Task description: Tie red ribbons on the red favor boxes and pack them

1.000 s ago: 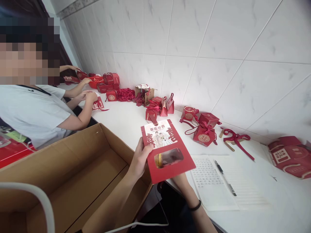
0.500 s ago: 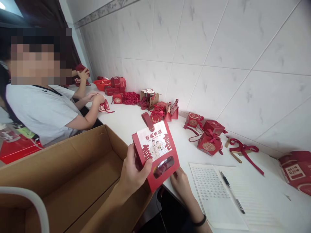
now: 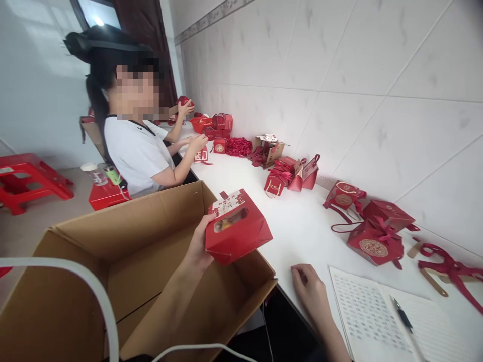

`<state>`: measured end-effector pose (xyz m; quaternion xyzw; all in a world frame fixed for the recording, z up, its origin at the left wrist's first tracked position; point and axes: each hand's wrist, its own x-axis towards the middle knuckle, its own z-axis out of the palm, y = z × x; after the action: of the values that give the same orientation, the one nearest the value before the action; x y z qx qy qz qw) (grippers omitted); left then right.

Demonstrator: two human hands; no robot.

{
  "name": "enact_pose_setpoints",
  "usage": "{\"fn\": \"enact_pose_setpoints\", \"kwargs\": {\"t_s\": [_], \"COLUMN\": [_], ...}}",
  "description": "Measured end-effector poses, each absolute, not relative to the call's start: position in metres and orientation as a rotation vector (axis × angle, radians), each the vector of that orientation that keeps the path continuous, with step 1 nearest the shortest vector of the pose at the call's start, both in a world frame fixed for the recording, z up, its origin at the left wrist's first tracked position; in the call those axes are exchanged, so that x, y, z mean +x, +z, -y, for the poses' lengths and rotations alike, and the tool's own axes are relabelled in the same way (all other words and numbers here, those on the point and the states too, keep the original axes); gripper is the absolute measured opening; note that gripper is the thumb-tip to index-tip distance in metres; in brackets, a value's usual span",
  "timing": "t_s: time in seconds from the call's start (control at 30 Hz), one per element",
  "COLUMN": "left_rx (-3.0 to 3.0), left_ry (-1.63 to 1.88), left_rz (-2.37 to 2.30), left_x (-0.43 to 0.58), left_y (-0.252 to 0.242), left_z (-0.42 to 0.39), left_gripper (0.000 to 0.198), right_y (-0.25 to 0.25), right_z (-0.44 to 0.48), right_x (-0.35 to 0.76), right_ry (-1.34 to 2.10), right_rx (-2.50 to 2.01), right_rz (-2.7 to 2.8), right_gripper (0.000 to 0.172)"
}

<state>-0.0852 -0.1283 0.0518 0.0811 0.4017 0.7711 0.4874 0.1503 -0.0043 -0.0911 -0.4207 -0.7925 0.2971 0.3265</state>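
Note:
My left hand [image 3: 200,241] is wrapped around a red gift box [image 3: 249,232] with a white printed front, an oval window and a small strap. The gift box is tilted, its bottom towards me, over the right side of a large cardboard box [image 3: 162,198]. Through the window something yellowish shows, too small to name. My right hand [image 3: 310,290] rests on the white table [image 3: 249,186] at its near edge, fingers loosely curled with nothing visible in them. It lies beside an open notebook [image 3: 368,306] with handwriting.
A pen [image 3: 403,314] lies on the notebook. Red gift boxes [image 3: 375,239], ribbons [image 3: 453,266] and a small open carton [image 3: 269,151] line the wall. A co-worker [image 3: 139,151] sits at the far left. White cables [image 3: 94,289] cross the foreground near red stools [image 3: 30,178].
My left hand has moved the gift box over the cardboard box and tipped it. My right hand has come away from the gift box onto the table. The view has turned left.

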Motion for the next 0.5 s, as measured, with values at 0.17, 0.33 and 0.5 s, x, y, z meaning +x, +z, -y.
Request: {"fn": "enact_pose_setpoints", "kwargs": {"t_s": [0.17,0.33,0.5], "left_rx": [-0.011,-0.083,-0.117], "left_ry": [1.779,1.794,1.799], "left_rz": [-0.831,-0.763,-0.701], "left_x": [-0.09,-0.09,-0.09], "left_y": [0.045,0.041,0.041], "left_z": [0.128,0.126,0.126], "left_gripper": [0.01,0.014,0.012], "right_y": [-0.094,-0.101,-0.1], "right_z": [0.003,-0.002,-0.002], "right_x": [0.153,0.154,0.154], "right_ry": [0.779,0.746,0.733], "right_rx": [-1.121,-1.082,-1.081], "right_rz": [2.08,2.084,2.087], "right_gripper": [0.029,0.029,0.03]}}
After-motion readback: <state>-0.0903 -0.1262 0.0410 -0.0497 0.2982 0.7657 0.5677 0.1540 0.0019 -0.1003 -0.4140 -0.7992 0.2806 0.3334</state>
